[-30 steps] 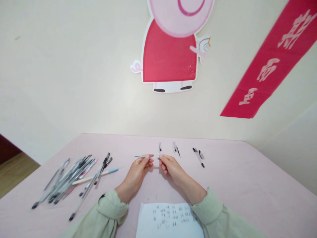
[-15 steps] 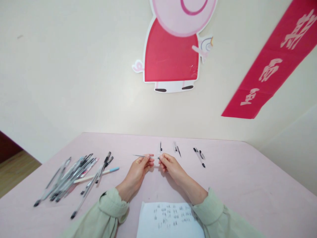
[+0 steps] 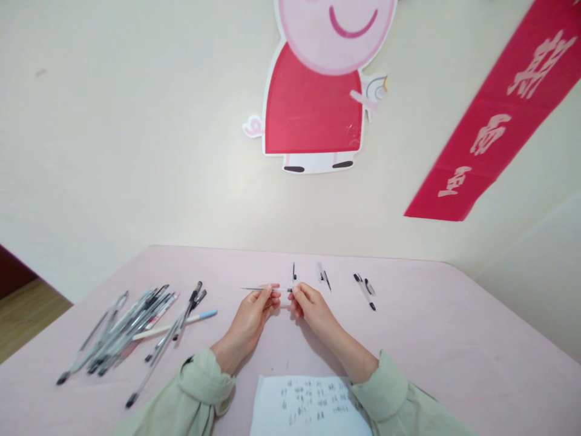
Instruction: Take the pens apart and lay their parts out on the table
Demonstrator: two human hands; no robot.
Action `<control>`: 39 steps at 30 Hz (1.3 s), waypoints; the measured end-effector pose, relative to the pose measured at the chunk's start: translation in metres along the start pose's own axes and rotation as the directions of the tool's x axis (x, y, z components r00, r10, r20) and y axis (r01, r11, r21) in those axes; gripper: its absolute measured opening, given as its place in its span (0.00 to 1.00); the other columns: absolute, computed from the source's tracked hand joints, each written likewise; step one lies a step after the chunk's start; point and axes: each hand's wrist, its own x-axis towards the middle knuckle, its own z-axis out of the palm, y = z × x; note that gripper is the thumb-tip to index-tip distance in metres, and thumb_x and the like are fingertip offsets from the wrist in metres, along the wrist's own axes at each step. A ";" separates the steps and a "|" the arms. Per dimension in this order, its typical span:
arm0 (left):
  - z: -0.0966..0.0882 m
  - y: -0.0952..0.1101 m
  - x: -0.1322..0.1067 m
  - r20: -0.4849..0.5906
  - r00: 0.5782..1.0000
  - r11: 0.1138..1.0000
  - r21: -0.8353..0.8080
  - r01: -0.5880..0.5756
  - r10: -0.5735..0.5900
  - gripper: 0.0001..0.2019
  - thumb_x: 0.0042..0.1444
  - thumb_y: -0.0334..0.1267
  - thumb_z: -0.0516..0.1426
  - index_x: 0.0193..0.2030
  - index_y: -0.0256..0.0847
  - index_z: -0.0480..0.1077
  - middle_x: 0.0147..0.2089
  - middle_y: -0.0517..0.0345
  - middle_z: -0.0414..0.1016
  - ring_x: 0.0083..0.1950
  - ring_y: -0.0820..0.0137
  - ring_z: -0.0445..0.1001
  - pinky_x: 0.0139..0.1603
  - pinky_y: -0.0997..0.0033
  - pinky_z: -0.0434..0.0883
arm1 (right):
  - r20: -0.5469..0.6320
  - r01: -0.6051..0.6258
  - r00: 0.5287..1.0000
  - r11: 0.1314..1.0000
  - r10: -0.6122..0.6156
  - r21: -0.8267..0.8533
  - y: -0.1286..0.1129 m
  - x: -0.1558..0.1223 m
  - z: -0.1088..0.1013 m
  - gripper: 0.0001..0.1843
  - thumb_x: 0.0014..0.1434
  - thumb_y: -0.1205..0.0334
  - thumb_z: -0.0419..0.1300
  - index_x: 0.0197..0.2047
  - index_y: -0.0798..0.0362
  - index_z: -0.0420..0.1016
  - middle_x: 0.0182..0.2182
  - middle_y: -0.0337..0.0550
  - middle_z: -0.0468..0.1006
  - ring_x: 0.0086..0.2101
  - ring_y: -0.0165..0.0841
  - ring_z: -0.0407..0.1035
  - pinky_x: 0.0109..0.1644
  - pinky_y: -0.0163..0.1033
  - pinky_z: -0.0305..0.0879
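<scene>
My left hand (image 3: 255,312) and my right hand (image 3: 310,307) meet above the middle of the pink table (image 3: 454,351), both pinched on one thin pen refill (image 3: 265,289) held level between them. Its long pointed end sticks out to the left of my left fingers. Both fingertips are closed on it. Just beyond my hands lie small loose pen parts: a short black piece (image 3: 293,272), a clear piece with a black clip (image 3: 323,275), and a pen barrel with its cap (image 3: 365,289).
A heap of several pens (image 3: 131,327) lies on the left of the table, with a white-and-blue one (image 3: 177,324) across it. A sheet of paper with scribbles (image 3: 311,407) lies at the near edge. A cartoon cutout and a red banner hang on the wall.
My hands stay together on the refill, almost in the same place. The view has tipped a little, so the wall cutout sits slightly lower.
</scene>
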 end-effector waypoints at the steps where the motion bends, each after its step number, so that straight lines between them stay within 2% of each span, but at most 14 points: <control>1: 0.000 -0.001 0.000 0.007 1.000 1.000 0.008 -0.001 0.001 0.18 0.45 0.45 0.68 0.38 0.34 0.77 0.32 0.54 0.79 0.34 0.74 0.75 0.40 0.75 0.72 | -0.002 -0.003 1.000 1.000 0.003 0.010 0.001 0.000 0.000 0.17 0.60 0.49 0.52 0.28 0.52 0.66 0.19 0.35 0.68 0.18 0.26 0.61 0.23 0.32 0.55; 8: -0.002 -0.002 0.001 0.015 1.000 1.000 0.012 -0.003 0.003 0.17 0.45 0.44 0.68 0.39 0.34 0.77 0.32 0.54 0.78 0.34 0.74 0.75 0.41 0.76 0.72 | 0.001 0.045 0.999 0.998 -0.045 0.042 0.002 0.003 -0.001 0.08 0.55 0.57 0.58 0.29 0.51 0.65 0.19 0.31 0.67 0.19 0.26 0.62 0.24 0.32 0.58; 11: 0.000 -0.001 0.000 0.012 1.000 1.000 0.016 0.003 -0.004 0.17 0.46 0.44 0.68 0.38 0.33 0.77 0.32 0.54 0.78 0.33 0.74 0.75 0.40 0.76 0.72 | -0.009 0.015 1.000 0.999 -0.014 0.029 0.002 0.003 -0.002 0.09 0.55 0.55 0.58 0.29 0.51 0.65 0.21 0.33 0.70 0.19 0.26 0.62 0.24 0.32 0.58; 15: 0.001 0.000 0.000 0.009 1.000 0.999 0.033 0.005 -0.005 0.17 0.45 0.44 0.68 0.38 0.33 0.77 0.32 0.54 0.78 0.32 0.74 0.75 0.38 0.75 0.72 | -0.020 0.010 1.000 0.999 -0.009 0.041 0.002 0.003 -0.001 0.13 0.58 0.52 0.55 0.27 0.51 0.64 0.18 0.34 0.68 0.18 0.26 0.61 0.23 0.33 0.56; 19: 0.000 0.001 0.001 -0.005 1.000 1.000 0.029 0.007 -0.007 0.17 0.45 0.44 0.68 0.38 0.33 0.77 0.31 0.54 0.78 0.32 0.75 0.74 0.38 0.75 0.71 | -0.027 0.050 0.998 0.997 -0.048 0.060 0.001 0.004 -0.001 0.07 0.52 0.59 0.59 0.29 0.51 0.64 0.19 0.31 0.66 0.19 0.26 0.62 0.24 0.32 0.57; 21: 0.000 0.001 0.001 -0.002 1.000 1.000 0.027 0.005 -0.005 0.17 0.45 0.44 0.68 0.38 0.33 0.77 0.31 0.54 0.78 0.32 0.74 0.74 0.37 0.75 0.71 | -0.052 0.039 0.998 0.998 -0.037 0.057 0.001 0.004 -0.002 0.08 0.50 0.60 0.61 0.33 0.50 0.65 0.21 0.30 0.67 0.19 0.26 0.62 0.24 0.32 0.57; 24: 0.001 0.001 0.000 0.015 1.000 0.999 0.035 0.001 -0.001 0.18 0.44 0.45 0.68 0.38 0.33 0.77 0.31 0.54 0.78 0.32 0.74 0.74 0.38 0.75 0.71 | -0.047 0.004 0.999 1.000 -0.002 0.029 0.001 0.004 -0.002 0.09 0.54 0.55 0.58 0.32 0.51 0.66 0.21 0.33 0.69 0.18 0.26 0.62 0.23 0.32 0.57; 27: 0.001 0.001 -0.001 0.019 1.000 0.999 0.041 -0.002 0.001 0.19 0.43 0.45 0.68 0.38 0.33 0.77 0.31 0.54 0.78 0.32 0.74 0.74 0.39 0.74 0.71 | 0.015 0.004 1.000 0.999 -0.005 0.033 0.004 0.004 -0.003 0.15 0.58 0.51 0.54 0.27 0.52 0.66 0.17 0.34 0.68 0.17 0.26 0.61 0.23 0.33 0.57; 29: 0.001 0.002 -0.001 0.010 1.000 0.999 0.037 0.004 -0.004 0.19 0.43 0.45 0.69 0.38 0.33 0.77 0.31 0.54 0.78 0.32 0.74 0.74 0.39 0.75 0.71 | 0.026 0.021 0.999 0.997 -0.023 0.068 0.004 0.005 -0.002 0.14 0.57 0.51 0.56 0.26 0.52 0.65 0.17 0.33 0.67 0.18 0.26 0.61 0.23 0.33 0.58; 34: 0.001 0.002 -0.001 -0.007 1.000 0.999 0.031 0.013 -0.013 0.16 0.46 0.44 0.68 0.37 0.34 0.77 0.31 0.54 0.78 0.31 0.74 0.74 0.38 0.75 0.71 | -0.043 0.027 0.999 0.996 -0.024 0.082 0.004 0.006 -0.002 0.12 0.51 0.53 0.62 0.30 0.51 0.65 0.22 0.33 0.71 0.19 0.26 0.62 0.23 0.32 0.58; 39: 0.002 0.002 -0.001 0.002 1.000 1.000 0.029 0.008 -0.008 0.16 0.47 0.43 0.67 0.37 0.33 0.77 0.31 0.54 0.78 0.31 0.74 0.75 0.38 0.75 0.72 | 0.019 0.006 1.000 1.000 -0.006 0.021 0.001 0.003 -0.003 0.18 0.59 0.48 0.53 0.26 0.53 0.66 0.18 0.36 0.70 0.18 0.27 0.62 0.24 0.33 0.58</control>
